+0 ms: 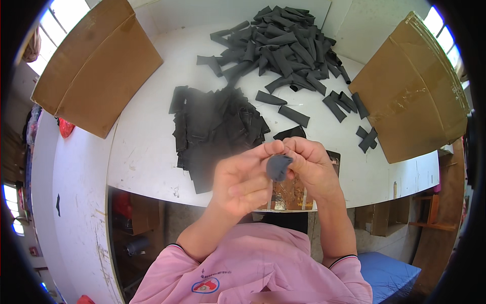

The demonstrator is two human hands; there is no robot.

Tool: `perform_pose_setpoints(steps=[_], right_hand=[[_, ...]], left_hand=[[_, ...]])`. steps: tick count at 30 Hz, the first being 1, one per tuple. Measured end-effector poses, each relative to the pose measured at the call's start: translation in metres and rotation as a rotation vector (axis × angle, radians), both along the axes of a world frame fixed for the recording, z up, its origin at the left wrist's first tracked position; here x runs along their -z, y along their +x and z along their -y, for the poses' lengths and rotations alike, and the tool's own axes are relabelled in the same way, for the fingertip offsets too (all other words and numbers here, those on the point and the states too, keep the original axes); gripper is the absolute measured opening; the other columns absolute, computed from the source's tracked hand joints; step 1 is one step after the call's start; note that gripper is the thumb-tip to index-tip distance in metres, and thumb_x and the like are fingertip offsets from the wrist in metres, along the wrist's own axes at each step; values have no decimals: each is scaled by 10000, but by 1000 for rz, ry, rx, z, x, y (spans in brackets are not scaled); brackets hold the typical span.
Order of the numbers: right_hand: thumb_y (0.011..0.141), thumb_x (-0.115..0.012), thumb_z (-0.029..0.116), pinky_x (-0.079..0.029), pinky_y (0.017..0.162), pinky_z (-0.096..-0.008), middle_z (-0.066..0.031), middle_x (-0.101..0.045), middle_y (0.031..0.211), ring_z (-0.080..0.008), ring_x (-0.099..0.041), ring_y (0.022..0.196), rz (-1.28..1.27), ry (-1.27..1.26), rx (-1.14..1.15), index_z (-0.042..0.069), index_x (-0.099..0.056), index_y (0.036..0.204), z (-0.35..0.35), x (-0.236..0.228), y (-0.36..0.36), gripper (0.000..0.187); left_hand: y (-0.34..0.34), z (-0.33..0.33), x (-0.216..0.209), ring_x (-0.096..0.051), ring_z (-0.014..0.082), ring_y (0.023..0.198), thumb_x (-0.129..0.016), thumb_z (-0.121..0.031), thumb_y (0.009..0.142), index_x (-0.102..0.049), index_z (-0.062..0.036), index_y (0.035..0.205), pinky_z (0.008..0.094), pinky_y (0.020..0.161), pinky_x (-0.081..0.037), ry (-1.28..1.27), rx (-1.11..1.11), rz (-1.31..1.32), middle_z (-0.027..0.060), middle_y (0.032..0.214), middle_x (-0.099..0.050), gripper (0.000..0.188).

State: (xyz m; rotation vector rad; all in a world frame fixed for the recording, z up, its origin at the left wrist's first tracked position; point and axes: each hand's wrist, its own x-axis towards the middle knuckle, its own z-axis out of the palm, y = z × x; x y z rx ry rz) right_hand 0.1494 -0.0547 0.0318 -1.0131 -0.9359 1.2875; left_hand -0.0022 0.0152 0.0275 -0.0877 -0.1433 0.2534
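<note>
Both of my hands are raised together over the near edge of the white table [147, 152]. My left hand [242, 182] and my right hand [311, 164] pinch one small dark grey sleeve piece [278, 166] between their fingertips; its open end faces the camera. Just beyond the hands lies a flat stack of black pieces [212, 129]. Farther back a loose heap of dark grey tube-like pieces [283, 45] spreads across the table. My pink sleeves come up from the lower edge.
A brown cardboard box [96, 66] stands at the back left and another cardboard box [412, 91] at the right. A few stray dark pieces [367, 138] lie near the right box. A blue seat [387, 273] is at lower right.
</note>
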Motion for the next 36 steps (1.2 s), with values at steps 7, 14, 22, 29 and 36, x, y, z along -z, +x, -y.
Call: perform_pose_setpoints(steps=[7,14,22,29,36], right_hand=[[857,-531,204,-324,514,-192,41,-446,625,-45,-384,555,-68,-127,-1,46,-503,743,9,53,-1,196],[843,-541,196,-338,521,-196,24,-459,641,-58,-413,560,41,-137,-1,45,-517,735,-8,38,-2,188],[835,-524,179,-343,476,-198,27,-467,598,-47,-424,514,49,-125,78,39,-541,718,-3,50,-4,184],[830,-538,160,-318,440,-199,19,-483,589,-41,-415,511,29,-54,111,16,-540,686,-13,26,-11,204],[841,-529,153,-331,453,-201,30,-465,591,-43,-404,509,-40,-67,116,23,-519,693,0,60,-5,197]], left_hand=[[2,-3,48,-297,34,314,-413,-20,842,-506,10,1051,185,316,-235,83,-111,-503,63,646,-560,231],[15,-17,39,-334,29,313,-427,-1,822,-532,29,997,162,298,-226,-319,-134,-496,47,629,-546,206],[10,-9,34,-337,45,310,-423,0,808,-515,28,1061,170,305,-260,-113,-167,-635,74,731,-588,271],[13,-17,29,-305,37,309,-375,-33,853,-485,38,1076,176,311,-221,-364,-129,-275,8,553,-469,259],[7,-11,60,-281,36,310,-410,24,796,-513,47,1050,176,315,-221,-112,-147,-513,43,606,-523,274]])
